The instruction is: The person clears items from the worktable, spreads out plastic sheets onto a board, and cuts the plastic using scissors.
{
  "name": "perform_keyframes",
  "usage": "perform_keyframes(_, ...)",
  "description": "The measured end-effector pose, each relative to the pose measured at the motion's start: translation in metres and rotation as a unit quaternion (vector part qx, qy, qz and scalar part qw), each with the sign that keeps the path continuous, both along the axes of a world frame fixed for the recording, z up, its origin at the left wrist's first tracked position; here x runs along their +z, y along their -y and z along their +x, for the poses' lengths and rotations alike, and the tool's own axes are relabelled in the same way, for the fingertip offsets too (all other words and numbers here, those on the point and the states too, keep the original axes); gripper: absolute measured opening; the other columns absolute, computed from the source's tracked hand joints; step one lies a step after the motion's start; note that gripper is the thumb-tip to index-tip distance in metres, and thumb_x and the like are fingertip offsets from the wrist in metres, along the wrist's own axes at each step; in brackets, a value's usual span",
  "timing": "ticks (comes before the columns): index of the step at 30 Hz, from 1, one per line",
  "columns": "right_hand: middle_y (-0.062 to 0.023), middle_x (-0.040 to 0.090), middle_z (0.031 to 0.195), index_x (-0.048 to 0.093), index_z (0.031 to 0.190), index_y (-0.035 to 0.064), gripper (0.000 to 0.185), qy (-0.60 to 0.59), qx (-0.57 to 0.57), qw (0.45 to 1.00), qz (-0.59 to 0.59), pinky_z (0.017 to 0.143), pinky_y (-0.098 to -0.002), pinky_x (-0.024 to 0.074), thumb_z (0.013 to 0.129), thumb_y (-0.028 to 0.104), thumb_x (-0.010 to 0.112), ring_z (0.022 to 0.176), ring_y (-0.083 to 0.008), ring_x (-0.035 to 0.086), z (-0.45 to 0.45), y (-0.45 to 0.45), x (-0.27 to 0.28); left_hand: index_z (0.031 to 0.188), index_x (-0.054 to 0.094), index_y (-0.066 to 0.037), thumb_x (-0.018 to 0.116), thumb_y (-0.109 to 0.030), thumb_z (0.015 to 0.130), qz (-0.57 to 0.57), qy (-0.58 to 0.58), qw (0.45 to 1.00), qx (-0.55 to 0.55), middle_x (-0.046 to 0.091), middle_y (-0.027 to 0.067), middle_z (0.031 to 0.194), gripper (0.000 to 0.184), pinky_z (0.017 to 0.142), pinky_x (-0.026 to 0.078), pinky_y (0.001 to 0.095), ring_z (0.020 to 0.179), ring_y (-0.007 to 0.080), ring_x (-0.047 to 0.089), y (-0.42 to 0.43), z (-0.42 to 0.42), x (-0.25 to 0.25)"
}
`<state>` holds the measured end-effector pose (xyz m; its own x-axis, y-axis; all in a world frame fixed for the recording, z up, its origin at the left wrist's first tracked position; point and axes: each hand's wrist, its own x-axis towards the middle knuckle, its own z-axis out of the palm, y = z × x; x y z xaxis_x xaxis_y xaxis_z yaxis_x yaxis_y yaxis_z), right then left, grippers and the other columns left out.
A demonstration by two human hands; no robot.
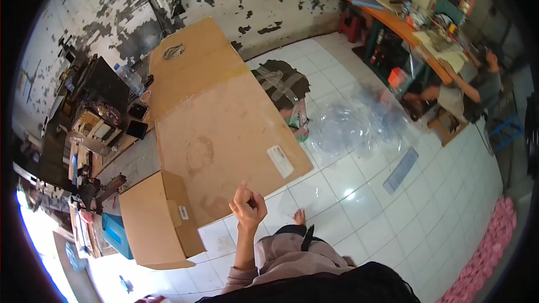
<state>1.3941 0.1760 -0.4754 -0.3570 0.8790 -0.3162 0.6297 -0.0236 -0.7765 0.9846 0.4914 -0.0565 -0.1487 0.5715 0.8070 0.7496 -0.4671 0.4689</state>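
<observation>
My left hand (pixel 249 207) is raised in front of me near the front edge of a large cardboard-covered surface (pixel 213 129). Its fingers are curled in, one of them pointing partly up, and I see nothing in it. A white label (pixel 279 161) lies on the cardboard, up and to the right of the hand. To the left stands a brown cardboard box (pixel 149 221) with its flaps folded out. My right hand is out of view.
A cluttered bench (pixel 126 151) with phones and a water bottle (pixel 129 78) runs along the left. Clear plastic bags (pixel 342 129) and a grey strip (pixel 401 170) lie on the tiled floor. Two people sit by an orange-topped workbench (pixel 412 39). Pink material (pixel 480 252) lies lower right.
</observation>
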Motion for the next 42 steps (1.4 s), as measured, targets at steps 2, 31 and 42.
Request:
perform_keyframes(2, -0.0098, 0.063, 0.100, 0.054, 0.113, 0.0072, 0.033, -0.017, -0.154, 0.961, -0.228, 0.072, -0.0380, 0.0498, 0.085, 0.025, 0.056, 0.087, -0.0243, 0.062, 0.001, -0.025, 0.019, 0.118, 0.041, 0.004, 0.055, 0.008, 0.074, -0.036, 0.005, 0.999, 0.030, 0.038, -0.0001, 0.048, 0.046, 0.036, 0.031, 0.0234, 0.036, 0.0090, 0.037, -0.025, 0.012, -0.013)
perform_keyframes(31, -0.0226, 0.046, 0.123, 0.049, 0.119, 0.0052, 0.033, -0.245, 0.243, 0.868, 0.358, 0.098, -0.0443, 0.0346, 0.087, 0.015, 0.051, 0.116, -0.0386, 0.044, -0.358, -0.838, 0.350, 0.137, 0.038, -0.021, 0.055, -0.053, 0.077, -0.472, 0.007, 0.755, 0.455, 0.023, 0.0133, 0.147, 0.070, 0.104, 0.009, 0.0589, 0.134, 0.0273, 0.024, -0.224, 0.061, -0.038)
perform_keyframes(42, -0.0284, 0.014, 0.144, 0.023, 0.142, 0.0131, 0.070, 0.048, 0.364, 0.805, 0.465, 0.103, -0.0617, 0.0130, 0.087, 0.049, 0.045, 0.135, -0.0422, 0.010, -0.593, -0.890, 0.345, 0.132, 0.044, -0.021, 0.055, -0.042, 0.083, -0.515, 0.040, 0.724, 0.458, 0.033, 0.0099, 0.143, 0.055, 0.104, 0.019, 0.0531, 0.130, 0.0239, 0.035, -0.231, 0.055, -0.021)
